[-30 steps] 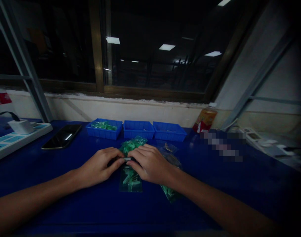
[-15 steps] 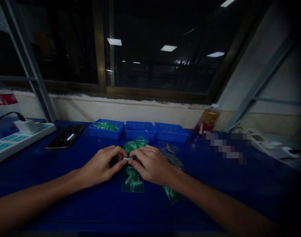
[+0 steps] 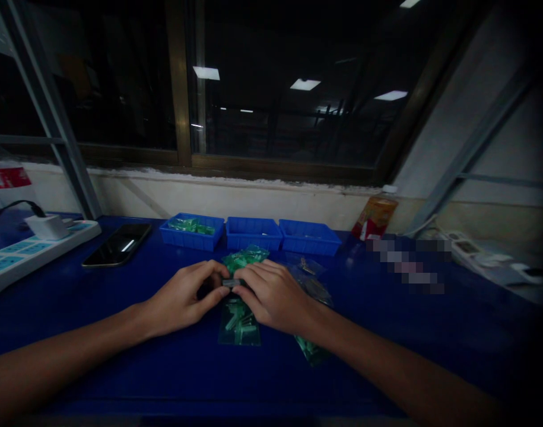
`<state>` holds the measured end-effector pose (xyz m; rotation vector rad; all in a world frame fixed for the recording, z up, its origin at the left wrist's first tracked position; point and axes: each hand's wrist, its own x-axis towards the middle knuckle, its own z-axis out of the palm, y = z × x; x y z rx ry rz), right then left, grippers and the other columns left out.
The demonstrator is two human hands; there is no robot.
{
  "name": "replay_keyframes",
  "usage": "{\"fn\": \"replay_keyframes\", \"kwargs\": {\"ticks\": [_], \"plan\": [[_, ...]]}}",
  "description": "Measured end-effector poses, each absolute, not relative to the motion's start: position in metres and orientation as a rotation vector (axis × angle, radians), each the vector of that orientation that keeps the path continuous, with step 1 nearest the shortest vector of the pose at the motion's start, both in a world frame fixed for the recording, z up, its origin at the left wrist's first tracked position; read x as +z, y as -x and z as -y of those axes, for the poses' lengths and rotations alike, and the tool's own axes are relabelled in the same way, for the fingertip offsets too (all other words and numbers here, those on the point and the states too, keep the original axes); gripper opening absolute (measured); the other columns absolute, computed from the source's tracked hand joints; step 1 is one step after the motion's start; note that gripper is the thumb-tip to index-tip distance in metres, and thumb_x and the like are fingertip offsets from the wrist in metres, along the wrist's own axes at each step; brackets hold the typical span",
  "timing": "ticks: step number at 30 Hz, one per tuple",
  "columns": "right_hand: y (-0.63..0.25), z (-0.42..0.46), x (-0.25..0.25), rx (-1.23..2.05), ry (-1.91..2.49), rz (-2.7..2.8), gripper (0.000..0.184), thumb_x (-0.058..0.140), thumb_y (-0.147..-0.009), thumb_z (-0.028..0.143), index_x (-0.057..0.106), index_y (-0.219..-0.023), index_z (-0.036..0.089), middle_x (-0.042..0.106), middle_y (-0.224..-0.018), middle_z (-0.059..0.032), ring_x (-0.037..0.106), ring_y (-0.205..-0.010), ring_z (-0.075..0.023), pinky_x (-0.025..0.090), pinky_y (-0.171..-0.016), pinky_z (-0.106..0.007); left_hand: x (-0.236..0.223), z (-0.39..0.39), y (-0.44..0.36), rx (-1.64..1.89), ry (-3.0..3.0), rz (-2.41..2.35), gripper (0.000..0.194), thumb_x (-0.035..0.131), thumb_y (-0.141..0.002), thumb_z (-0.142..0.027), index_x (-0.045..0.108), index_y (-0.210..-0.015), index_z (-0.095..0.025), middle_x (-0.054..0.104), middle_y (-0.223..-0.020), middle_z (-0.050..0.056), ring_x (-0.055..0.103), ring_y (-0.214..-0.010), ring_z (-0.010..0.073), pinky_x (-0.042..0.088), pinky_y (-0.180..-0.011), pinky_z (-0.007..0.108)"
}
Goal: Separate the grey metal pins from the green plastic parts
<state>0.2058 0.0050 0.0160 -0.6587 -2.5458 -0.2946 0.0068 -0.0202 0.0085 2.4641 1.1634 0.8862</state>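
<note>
My left hand (image 3: 182, 299) and my right hand (image 3: 273, 295) meet over the blue table (image 3: 120, 332), fingertips pinched together on a small grey metal part (image 3: 231, 283) held between them. Below the hands lies a clear bag of green parts (image 3: 238, 323). Another bag of green parts (image 3: 245, 258) lies just beyond the fingers, and a third bag (image 3: 310, 349) pokes out under my right wrist. The fingers are curled, so what else they hold is hidden.
Three blue trays stand in a row at the back: the left tray (image 3: 191, 231) holds green bags, with the middle tray (image 3: 253, 233) and the right tray (image 3: 309, 237) beside it. A black phone (image 3: 117, 244) and a white power strip (image 3: 26, 252) lie left. An orange packet (image 3: 374, 218) stands right.
The hands stay together in the same spot; the fingers have shifted slightly around the small grey part. The view has barely moved.
</note>
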Motion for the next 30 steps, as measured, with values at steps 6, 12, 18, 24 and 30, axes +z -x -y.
{"fn": "replay_keyframes", "kwargs": {"ticks": [6, 12, 18, 24, 30], "plan": [[-0.2058, -0.0057, 0.0146, -0.267, 0.665, 2.537, 0.015, 0.042, -0.087, 0.028, 0.052, -0.088, 0.016, 0.062, -0.077, -0.0028, 0.055, -0.070, -0.0139, 0.034, -0.063, -0.027, 0.0072, 0.0201, -0.0062, 0.927, -2.499, -1.152, 0.016, 0.045, -0.085, -0.028, 0.051, -0.096, -0.017, 0.058, -0.077, 0.000, 0.055, -0.069, 0.0117, 0.044, -0.063, 0.024], [-0.2064, -0.0032, 0.0176, -0.234, 0.652, 2.539, 0.021, 0.048, -0.084, 0.034, 0.050, -0.095, 0.016, 0.062, -0.080, -0.0031, 0.056, -0.072, -0.0143, 0.034, -0.064, -0.027, 0.0105, 0.0214, -0.0071, 0.892, -2.482, -1.192, 0.019, 0.041, -0.087, -0.030, 0.053, -0.093, -0.017, 0.060, -0.082, 0.002, 0.056, -0.074, 0.0134, 0.044, -0.067, 0.026], [-0.2057, -0.0044, 0.0159, -0.278, 0.666, 2.543, 0.014, 0.044, -0.086, 0.027, 0.051, -0.090, 0.016, 0.062, -0.081, -0.0038, 0.056, -0.073, -0.0139, 0.034, -0.065, -0.027, 0.0082, 0.0194, -0.0064, 0.846, -2.474, -1.190, 0.019, 0.041, -0.087, -0.031, 0.053, -0.095, -0.018, 0.059, -0.079, 0.001, 0.056, -0.071, 0.0133, 0.044, -0.064, 0.025], [-0.2045, -0.0054, 0.0134, -0.290, 0.688, 2.526, 0.021, 0.038, -0.089, 0.029, 0.054, -0.084, 0.015, 0.062, -0.073, -0.0035, 0.056, -0.069, -0.0143, 0.035, -0.063, -0.027, 0.0060, 0.0189, -0.0053, 0.921, -2.483, -1.156, 0.018, 0.047, -0.085, -0.029, 0.051, -0.099, -0.019, 0.058, -0.078, 0.000, 0.055, -0.069, 0.0116, 0.044, -0.061, 0.023], [-0.2051, -0.0041, 0.0148, -0.211, 0.679, 2.519, 0.023, 0.045, -0.085, 0.036, 0.053, -0.091, 0.016, 0.062, -0.075, -0.0024, 0.055, -0.069, -0.0135, 0.035, -0.063, -0.027, 0.0073, 0.0191, -0.0063, 0.929, -2.499, -1.201, 0.021, 0.043, -0.086, -0.031, 0.055, -0.095, -0.017, 0.061, -0.080, 0.003, 0.057, -0.071, 0.0128, 0.045, -0.064, 0.025]]}}
